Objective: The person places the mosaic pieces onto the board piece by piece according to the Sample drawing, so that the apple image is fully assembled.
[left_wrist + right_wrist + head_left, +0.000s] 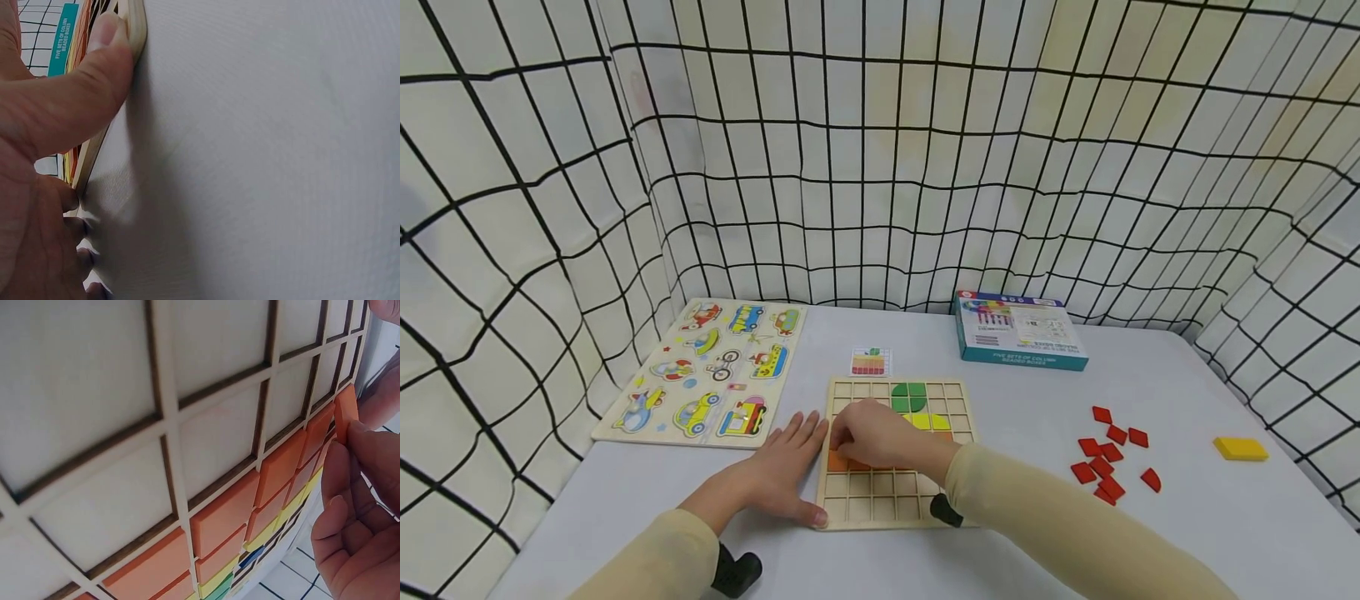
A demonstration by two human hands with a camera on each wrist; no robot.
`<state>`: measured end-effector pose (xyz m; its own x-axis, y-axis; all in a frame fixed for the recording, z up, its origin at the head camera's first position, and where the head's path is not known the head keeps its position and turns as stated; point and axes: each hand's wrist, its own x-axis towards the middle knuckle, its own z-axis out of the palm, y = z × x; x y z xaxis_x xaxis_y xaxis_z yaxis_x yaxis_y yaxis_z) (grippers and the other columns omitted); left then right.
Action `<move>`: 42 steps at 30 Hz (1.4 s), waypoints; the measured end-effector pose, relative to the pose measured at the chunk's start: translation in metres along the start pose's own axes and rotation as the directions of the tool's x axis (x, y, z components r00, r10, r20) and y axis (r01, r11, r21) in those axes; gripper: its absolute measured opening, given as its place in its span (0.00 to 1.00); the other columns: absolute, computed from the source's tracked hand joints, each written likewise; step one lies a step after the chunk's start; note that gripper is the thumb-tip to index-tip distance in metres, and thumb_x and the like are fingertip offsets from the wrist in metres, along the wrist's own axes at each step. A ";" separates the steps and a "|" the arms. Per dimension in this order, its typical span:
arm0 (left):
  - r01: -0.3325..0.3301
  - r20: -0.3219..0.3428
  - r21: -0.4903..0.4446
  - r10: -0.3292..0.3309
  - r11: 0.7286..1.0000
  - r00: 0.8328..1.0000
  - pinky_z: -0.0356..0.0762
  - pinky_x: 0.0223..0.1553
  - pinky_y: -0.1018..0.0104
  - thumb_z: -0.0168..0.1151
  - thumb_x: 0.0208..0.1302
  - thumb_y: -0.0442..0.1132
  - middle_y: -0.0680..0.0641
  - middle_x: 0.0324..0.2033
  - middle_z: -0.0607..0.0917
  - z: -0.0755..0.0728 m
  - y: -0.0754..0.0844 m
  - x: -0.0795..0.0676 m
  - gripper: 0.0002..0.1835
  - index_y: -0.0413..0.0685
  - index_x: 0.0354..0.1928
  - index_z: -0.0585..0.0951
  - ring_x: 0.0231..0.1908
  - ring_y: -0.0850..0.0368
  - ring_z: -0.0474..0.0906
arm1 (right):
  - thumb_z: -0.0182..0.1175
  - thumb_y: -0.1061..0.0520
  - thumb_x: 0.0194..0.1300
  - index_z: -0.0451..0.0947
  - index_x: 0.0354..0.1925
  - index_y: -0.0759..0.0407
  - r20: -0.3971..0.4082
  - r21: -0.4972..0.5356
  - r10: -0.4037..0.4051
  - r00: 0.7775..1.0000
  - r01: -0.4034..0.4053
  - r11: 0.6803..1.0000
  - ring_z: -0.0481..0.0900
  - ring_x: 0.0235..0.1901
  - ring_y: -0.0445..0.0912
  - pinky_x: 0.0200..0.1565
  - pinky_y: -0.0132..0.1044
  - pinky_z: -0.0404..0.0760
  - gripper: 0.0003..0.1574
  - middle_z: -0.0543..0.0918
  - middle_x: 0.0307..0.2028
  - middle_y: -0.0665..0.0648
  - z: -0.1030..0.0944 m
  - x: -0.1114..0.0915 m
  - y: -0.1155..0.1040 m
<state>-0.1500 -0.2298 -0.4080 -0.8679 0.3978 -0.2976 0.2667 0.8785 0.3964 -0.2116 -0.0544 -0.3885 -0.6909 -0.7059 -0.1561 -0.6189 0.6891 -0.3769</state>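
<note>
A wooden grid board (880,510) lies on the white table. My left hand (778,473) is spread along its left side, the thumb against the frame (137,28) in the left wrist view. Above the board's left part, my right hand (880,433) pinches an orange square tile (345,412) between thumb and fingertips, tilted at the end cell of a row. Other orange tiles (225,512) fill cells along that row. Green tiles (909,397) and yellow tiles (934,422) sit farther up the grid; my right hand hides part of it in the head view.
A small pattern card (871,362) lies behind the board. To the left is a vehicle picture puzzle (703,387); a teal-edged box (1022,333) lies at the back right. Loose red tiles (1101,467) and a yellow block (1240,449) are on the right. Black netting surrounds the table.
</note>
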 end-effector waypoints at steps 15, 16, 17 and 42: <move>0.008 0.006 -0.011 -0.008 1.000 1.000 0.41 0.77 0.30 0.79 0.47 0.61 0.33 0.81 0.48 -0.002 0.003 -0.002 0.67 0.35 0.79 0.52 0.80 0.30 0.38 | 0.66 0.58 0.70 0.89 0.42 0.55 -0.042 0.081 0.012 0.999 -0.009 0.997 0.79 0.34 0.38 0.44 0.27 0.83 0.06 0.89 0.36 0.48 -0.015 -0.018 0.017; 0.010 0.007 -0.011 -0.010 1.000 1.000 0.41 0.77 0.30 0.79 0.47 0.61 0.33 0.81 0.48 -0.002 0.004 -0.001 0.67 0.35 0.80 0.52 0.80 0.30 0.37 | 0.66 0.58 0.70 0.89 0.42 0.55 -0.047 0.101 0.024 0.999 -0.019 0.995 0.79 0.35 0.39 0.44 0.29 0.83 0.06 0.88 0.36 0.48 -0.018 -0.022 0.023; 0.012 0.007 -0.012 -0.012 1.000 1.000 0.40 0.77 0.30 0.79 0.47 0.61 0.33 0.81 0.48 -0.001 0.004 -0.001 0.67 0.35 0.80 0.52 0.80 0.30 0.37 | 0.66 0.58 0.70 0.88 0.42 0.55 -0.047 0.122 0.040 0.998 -0.034 0.992 0.79 0.35 0.40 0.44 0.30 0.83 0.05 0.88 0.36 0.48 -0.021 -0.027 0.029; -0.008 0.029 -0.006 0.008 1.000 1.000 0.42 0.77 0.29 0.78 0.48 0.63 0.31 0.80 0.47 -0.003 -0.001 0.002 0.68 0.34 0.80 0.50 0.80 0.29 0.38 | 0.66 0.61 0.68 0.84 0.51 0.61 -0.193 0.228 0.338 0.921 -0.293 0.929 0.80 0.41 0.45 0.39 0.28 0.83 0.14 0.87 0.43 0.55 -0.063 -0.198 0.206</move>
<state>-0.1531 -0.2308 -0.4058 -0.8533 0.4126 -0.3189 0.2711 0.8734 0.4045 -0.2257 0.2374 -0.3777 -0.9177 -0.3859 -0.0950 -0.2872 0.8091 -0.5127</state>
